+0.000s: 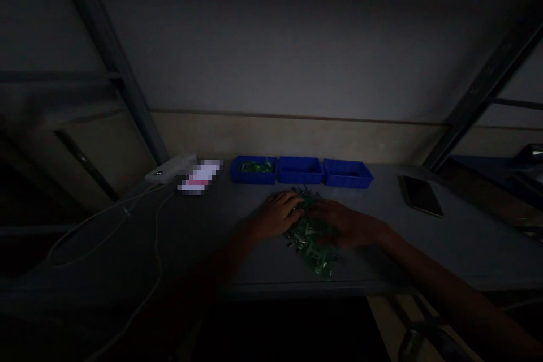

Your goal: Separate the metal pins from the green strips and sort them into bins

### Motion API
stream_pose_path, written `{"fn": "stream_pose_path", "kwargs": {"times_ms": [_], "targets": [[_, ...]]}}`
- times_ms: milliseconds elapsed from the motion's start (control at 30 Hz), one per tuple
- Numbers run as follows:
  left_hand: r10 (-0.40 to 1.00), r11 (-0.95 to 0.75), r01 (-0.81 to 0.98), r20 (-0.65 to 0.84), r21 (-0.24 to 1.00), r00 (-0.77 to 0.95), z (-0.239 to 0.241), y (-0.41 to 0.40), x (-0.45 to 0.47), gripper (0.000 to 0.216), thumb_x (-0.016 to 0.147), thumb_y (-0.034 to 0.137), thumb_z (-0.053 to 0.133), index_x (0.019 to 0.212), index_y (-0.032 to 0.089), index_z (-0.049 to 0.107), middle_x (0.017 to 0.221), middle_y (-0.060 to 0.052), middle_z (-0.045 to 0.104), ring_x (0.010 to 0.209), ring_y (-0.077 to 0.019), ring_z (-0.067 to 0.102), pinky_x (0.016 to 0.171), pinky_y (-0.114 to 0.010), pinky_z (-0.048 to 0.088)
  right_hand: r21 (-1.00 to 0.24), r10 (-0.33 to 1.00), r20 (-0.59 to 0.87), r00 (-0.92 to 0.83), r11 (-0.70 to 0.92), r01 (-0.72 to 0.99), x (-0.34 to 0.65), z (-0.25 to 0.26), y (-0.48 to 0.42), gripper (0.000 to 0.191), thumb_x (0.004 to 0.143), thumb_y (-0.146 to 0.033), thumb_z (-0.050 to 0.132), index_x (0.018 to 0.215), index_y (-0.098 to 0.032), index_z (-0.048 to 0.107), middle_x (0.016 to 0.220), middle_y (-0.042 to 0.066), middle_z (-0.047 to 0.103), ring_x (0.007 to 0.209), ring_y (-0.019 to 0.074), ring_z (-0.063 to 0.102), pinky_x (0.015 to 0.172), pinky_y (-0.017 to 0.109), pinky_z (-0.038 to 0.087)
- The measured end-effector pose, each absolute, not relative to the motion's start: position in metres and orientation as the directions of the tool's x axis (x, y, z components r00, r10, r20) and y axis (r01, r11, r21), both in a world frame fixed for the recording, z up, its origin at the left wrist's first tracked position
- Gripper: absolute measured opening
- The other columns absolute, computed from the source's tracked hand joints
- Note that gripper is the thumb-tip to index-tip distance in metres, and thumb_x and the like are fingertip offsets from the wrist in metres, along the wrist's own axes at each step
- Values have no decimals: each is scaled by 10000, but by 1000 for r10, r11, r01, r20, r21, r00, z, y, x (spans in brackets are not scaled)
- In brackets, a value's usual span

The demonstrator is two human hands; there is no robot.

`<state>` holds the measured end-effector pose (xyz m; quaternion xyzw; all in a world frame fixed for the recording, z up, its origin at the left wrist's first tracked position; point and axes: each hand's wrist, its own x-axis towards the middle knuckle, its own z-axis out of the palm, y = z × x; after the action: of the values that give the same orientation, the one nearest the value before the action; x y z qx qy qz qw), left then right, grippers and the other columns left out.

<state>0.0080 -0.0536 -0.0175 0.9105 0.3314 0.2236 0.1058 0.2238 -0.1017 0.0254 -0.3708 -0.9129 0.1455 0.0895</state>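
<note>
The scene is very dim. A pile of small green parts (313, 243) lies on the grey table (203, 226) in front of me. My left hand (278, 215) rests on the pile's left edge with fingers curled into it. My right hand (341, 222) lies on the pile's right side, fingers bent over the parts. What either hand grips is too dark to make out. Behind the pile stand three blue trays in a row: the left tray (253, 171) holds some green parts, the middle tray (300, 169) and right tray (348, 173) look empty.
A dark phone (421, 195) lies at the right of the table. A white power strip (169, 168) with a cable (156, 249) and a pixelated white card (200, 176) sit at the back left. Metal frame posts rise on both sides.
</note>
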Motion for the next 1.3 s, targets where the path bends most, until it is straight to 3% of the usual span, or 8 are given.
{"fn": "stream_pose_path", "kwargs": {"times_ms": [267,400,567,667,800,933,1100,1300], "targets": [[704,-710,504,478,492,526,-21,-49,9,318,912,305,337,1075,175,577,1125,-90,591,1100,-198,508,986,-373,377,-198,725,161,-670,689,698,196,27,-102,236,748,-147,543,966,-126,630,982,132,635,922,229,583,837,360,432],[807,-589,422,520,689,279,-10,-31,13,332,908,312,316,949,171,614,1002,-77,636,1009,-193,561,935,-348,413,-476,790,304,-533,610,634,192,39,-72,198,758,-202,516,886,-137,653,904,76,661,843,196,590,765,306,434],[902,-427,181,403,886,157,10,-9,23,303,861,377,412,950,167,610,906,-46,662,852,-188,612,688,-270,490,-837,860,359,-363,468,282,175,41,-24,220,716,-260,504,804,-125,655,724,7,635,678,142,557,663,254,426],[894,-447,129,437,885,101,11,-6,25,291,840,376,451,938,159,620,913,-51,670,850,-186,615,687,-262,492,-892,894,363,-263,415,179,165,32,-14,236,697,-242,481,807,-128,655,718,9,639,692,149,565,684,262,434],[838,-544,201,521,814,159,0,-14,27,221,793,295,543,939,158,637,969,-68,677,926,-199,612,841,-307,471,-872,912,356,-203,402,281,162,15,-22,222,647,-171,466,767,-142,651,759,19,654,767,173,580,757,296,439],[844,-537,260,506,803,181,-6,-22,30,262,774,216,565,1019,151,629,1029,-86,670,927,-208,623,846,-323,478,-840,903,416,-107,427,335,160,3,-30,229,632,-122,453,793,-156,611,820,25,644,826,166,573,820,307,429],[895,-435,173,446,884,-28,-4,-18,26,228,758,192,580,969,142,651,995,-93,684,928,-207,628,854,-330,475,-891,901,420,110,386,238,153,4,-31,370,669,-176,502,1039,-171,496,737,-14,588,655,128,546,624,240,439],[914,-390,39,392,920,-107,-4,-14,18,234,711,265,617,896,128,659,886,-80,694,845,-199,639,776,-312,494,-985,988,152,-37,154,75,154,10,-35,275,683,-430,614,670,-177,507,446,-59,485,378,91,437,396,209,345]]}}
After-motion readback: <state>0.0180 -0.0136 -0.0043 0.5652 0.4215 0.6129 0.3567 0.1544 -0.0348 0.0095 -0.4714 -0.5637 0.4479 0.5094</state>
